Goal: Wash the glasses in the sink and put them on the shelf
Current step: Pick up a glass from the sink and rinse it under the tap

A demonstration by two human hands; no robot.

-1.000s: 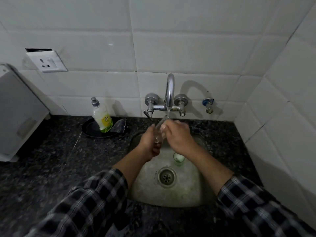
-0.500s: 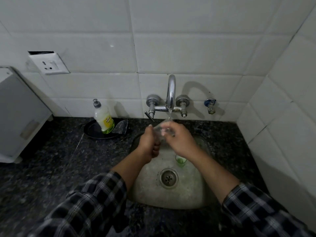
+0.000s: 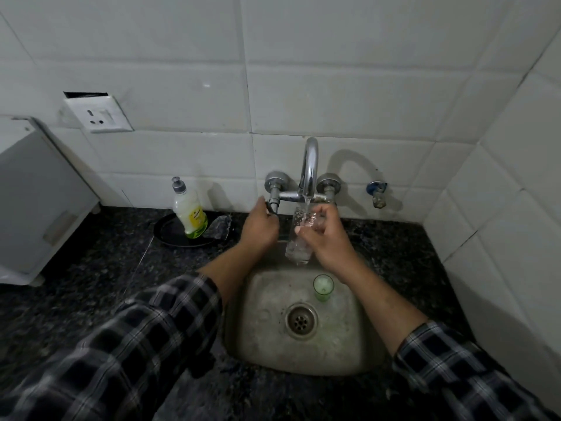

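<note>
Head view is looking down at you working over the steel sink (image 3: pixel 243 344), which is sitting sunk into the dark speckled countertop (image 3: pixel 91 284). Your right hand (image 3: pixel 326 238) is grasping a clear glass (image 3: pixel 294 250), with fingers and thumb wrapping round its side, and you are holding it mouth up, slightly tilted, above the back of the basin. Water is running from the curved tap spout (image 3: pixel 310 168) straight into the glass's open mouth. Your left hand (image 3: pixel 259 224) is reaching to the left valve of the tap, its fingers curling round the small dark lever (image 3: pixel 272 209) there. A second, green-tinted glass (image 3: pixel 323 287) is standing upright on the sink floor, just beside the drain (image 3: pixel 300 321) and below your right wrist. On the counter to the left, a dish soap bottle (image 3: pixel 189 212) is leaning on a black plate (image 3: pixel 170 235), close to the tiled wall (image 3: pixel 334 101). Your checked sleeves (image 3: pixel 136 344) are ending partway along your forearms.
</note>
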